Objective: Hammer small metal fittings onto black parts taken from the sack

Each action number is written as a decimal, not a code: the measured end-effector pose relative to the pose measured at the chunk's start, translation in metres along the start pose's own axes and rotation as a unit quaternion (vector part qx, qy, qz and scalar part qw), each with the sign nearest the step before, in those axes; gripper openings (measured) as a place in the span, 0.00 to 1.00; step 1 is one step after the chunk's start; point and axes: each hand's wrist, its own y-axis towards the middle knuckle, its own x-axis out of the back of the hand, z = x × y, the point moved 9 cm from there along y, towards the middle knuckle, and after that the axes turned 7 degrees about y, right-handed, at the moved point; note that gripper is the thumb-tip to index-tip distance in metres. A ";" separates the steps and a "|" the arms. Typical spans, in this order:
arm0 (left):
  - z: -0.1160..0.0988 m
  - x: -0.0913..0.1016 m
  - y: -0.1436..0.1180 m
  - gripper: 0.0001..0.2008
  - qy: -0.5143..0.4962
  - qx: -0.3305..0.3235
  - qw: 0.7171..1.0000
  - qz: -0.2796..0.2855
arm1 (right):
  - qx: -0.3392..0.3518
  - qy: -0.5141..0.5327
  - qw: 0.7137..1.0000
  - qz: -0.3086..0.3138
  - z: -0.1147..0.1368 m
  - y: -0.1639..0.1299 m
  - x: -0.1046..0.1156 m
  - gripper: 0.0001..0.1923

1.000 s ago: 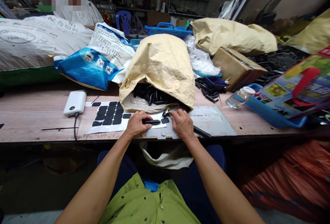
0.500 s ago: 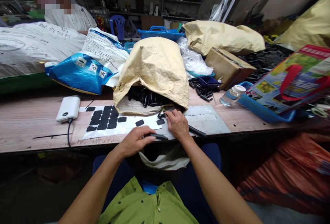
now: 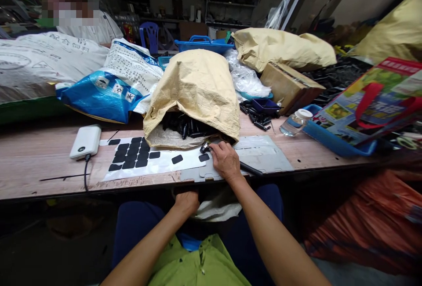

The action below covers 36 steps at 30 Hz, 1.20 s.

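My right hand [image 3: 226, 161] rests on the grey board [image 3: 270, 154], its fingers pinching a small black piece with a shiny end [image 3: 204, 147]. Below the table's front edge is my left hand [image 3: 187, 202], beside a white bag [image 3: 217, 209] over my lap; its fingers are hidden. A black rod-shaped handle [image 3: 251, 168] lies right of my right wrist. On the left, a white sheet [image 3: 161, 169] carries several black rounded-square stickers [image 3: 132, 154]. Just behind my right hand, a tan sack [image 3: 201, 79] opens toward me, with black parts [image 3: 186, 128] inside.
A white power bank [image 3: 85, 141] with a cable stands at left. Toward the right are a lidded clear jar [image 3: 295, 123], a blue tray [image 3: 343, 143] bearing a colourful bag [image 3: 372, 101], and loose black parts [image 3: 259, 119]. Across the table, a person in white [image 3: 85, 29] sits behind sacks.
My left hand has dropped from the table edge down to the white bag, and the dark handle it held is out of sight. My right hand has barely moved.
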 end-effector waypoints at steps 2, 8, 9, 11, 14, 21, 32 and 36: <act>0.002 -0.003 0.006 0.24 -0.018 0.014 0.999 0.022 | 0.001 0.001 1.000 0.000 0.000 0.000 0.000 0.13; 0.003 0.003 0.001 0.20 -0.033 -0.018 0.999 0.011 | 0.001 0.004 1.000 0.005 0.000 0.000 -0.001 0.14; 0.000 0.008 -0.005 0.18 -0.034 -0.041 0.999 0.008 | 0.001 0.005 1.000 0.006 0.000 0.000 -0.001 0.14; -0.008 0.021 -0.019 0.15 -0.055 -0.099 0.994 0.011 | -0.001 0.004 1.000 0.005 -0.001 0.000 -0.002 0.14; -0.020 0.055 -0.032 0.14 -0.177 -0.189 0.964 0.056 | -0.002 0.001 1.000 -0.001 0.000 0.000 -0.001 0.14; 0.064 0.203 0.029 0.15 -0.214 0.063 0.925 -0.307 | 0.002 0.005 1.000 -0.002 -0.001 -0.001 -0.002 0.13; 0.112 0.211 0.072 0.15 -0.236 0.164 0.896 -0.338 | 0.002 0.008 1.000 -0.001 -0.002 0.000 -0.002 0.13; 0.102 0.191 0.034 0.16 -0.269 0.069 0.901 -0.333 | 0.000 0.011 1.000 -0.004 -0.002 0.000 -0.002 0.13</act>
